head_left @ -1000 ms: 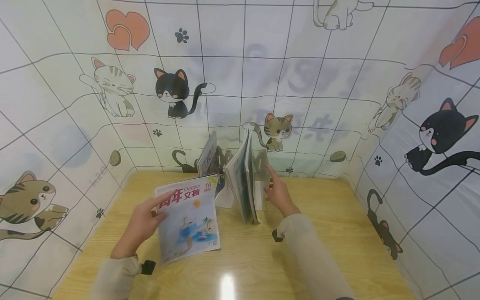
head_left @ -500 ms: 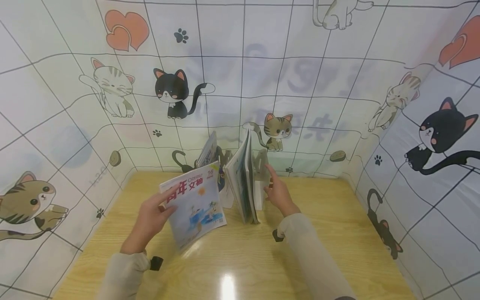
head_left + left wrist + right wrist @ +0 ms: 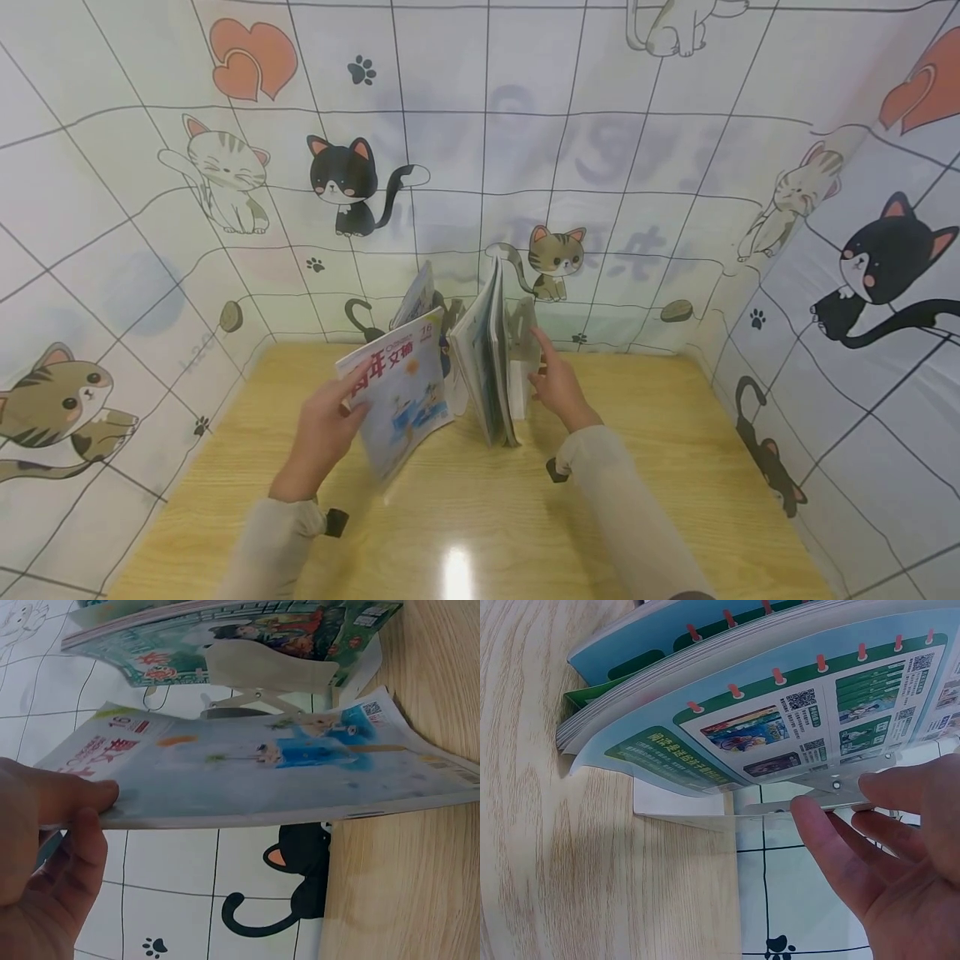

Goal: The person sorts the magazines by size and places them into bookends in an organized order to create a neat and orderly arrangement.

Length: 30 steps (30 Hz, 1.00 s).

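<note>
My left hand [image 3: 322, 433] pinches the upper left edge of a magazine [image 3: 408, 408] between thumb and fingers. Its cover is pale with red characters and a beach picture; it is held tilted and slightly bent, left of a white expandable book rack [image 3: 518, 392]. In the left wrist view the rack's upright plate [image 3: 270, 667] and crossed bars show beyond the magazine. At the rack's right end, my right hand [image 3: 562, 392] touches the upright with its fingertips, index finger extended. Several magazines [image 3: 480, 358] stand on the rack beside that end, blue-green back cover [image 3: 757, 727] facing my right hand.
Behind the held magazine, more reading matter [image 3: 415, 296] leans at the rack's left part, partly hidden. Everything stands on a wooden table [image 3: 600, 517], against a wall cloth [image 3: 450, 167] printed with cats. Cloth walls also enclose the left and right sides.
My left hand has carried the magazine rightward and farther back toward the rack, turning it more edge-on. My right hand and the standing magazines have stayed in place.
</note>
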Motion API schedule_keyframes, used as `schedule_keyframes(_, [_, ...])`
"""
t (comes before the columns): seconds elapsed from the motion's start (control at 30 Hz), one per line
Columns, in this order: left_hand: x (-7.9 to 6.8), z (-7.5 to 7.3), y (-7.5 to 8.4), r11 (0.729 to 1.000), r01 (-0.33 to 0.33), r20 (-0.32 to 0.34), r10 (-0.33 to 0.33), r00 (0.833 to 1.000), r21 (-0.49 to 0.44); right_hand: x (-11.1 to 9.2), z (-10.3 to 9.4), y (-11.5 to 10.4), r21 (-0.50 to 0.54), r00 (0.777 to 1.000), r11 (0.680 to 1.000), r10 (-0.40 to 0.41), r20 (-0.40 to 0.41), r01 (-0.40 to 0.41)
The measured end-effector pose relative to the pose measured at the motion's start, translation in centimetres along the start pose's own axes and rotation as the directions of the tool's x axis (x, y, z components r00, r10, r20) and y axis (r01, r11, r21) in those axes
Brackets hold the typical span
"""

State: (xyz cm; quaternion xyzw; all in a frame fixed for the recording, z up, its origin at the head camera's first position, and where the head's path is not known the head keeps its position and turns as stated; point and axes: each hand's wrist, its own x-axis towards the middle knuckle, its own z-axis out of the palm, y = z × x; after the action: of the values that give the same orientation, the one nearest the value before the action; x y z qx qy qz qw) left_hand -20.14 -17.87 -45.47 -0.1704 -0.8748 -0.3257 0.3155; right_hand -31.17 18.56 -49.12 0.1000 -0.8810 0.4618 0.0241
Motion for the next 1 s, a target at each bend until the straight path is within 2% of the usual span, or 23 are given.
schedule_keyframes(0.17, [0.1, 1.0, 0.5, 0.999, -0.009, -0.045, 0.011, 0.999, 0.046, 0.0, 0.0, -0.1, 0.001, 1.000, 1.000, 0.005, 0.005, -0.005])
schedule_keyframes(0.33, [0.4, 2.2, 0.8, 0.992, -0.073, -0.133, 0.087, 0.987, 0.107, 0.0, 0.0, -0.3, 0.007, 1.000, 1.000, 0.004, 0.003, -0.004])
schedule_keyframes(0.43, [0.6, 2.9, 1.1, 0.987, -0.090, -0.171, 0.111, 0.979, 0.131, 0.0, 0.1, -0.2, -0.002, 1.000, 1.000, 0.006, -0.002, -0.006])
schedule_keyframes(0.67, [0.8, 4.2, 1.5, 0.984, -0.076, -0.202, 0.109, 0.973, 0.162, 0.1, 0.1, -0.1, -0.002, 1.000, 1.000, 0.015, 0.000, -0.015])
schedule_keyframes(1.0, [0.9, 5.8, 1.0, 0.972, -0.105, -0.238, 0.155, 0.959, 0.208, 0.1, 0.1, 0.0, -0.002, 1.000, 1.000, 0.025, -0.001, -0.025])
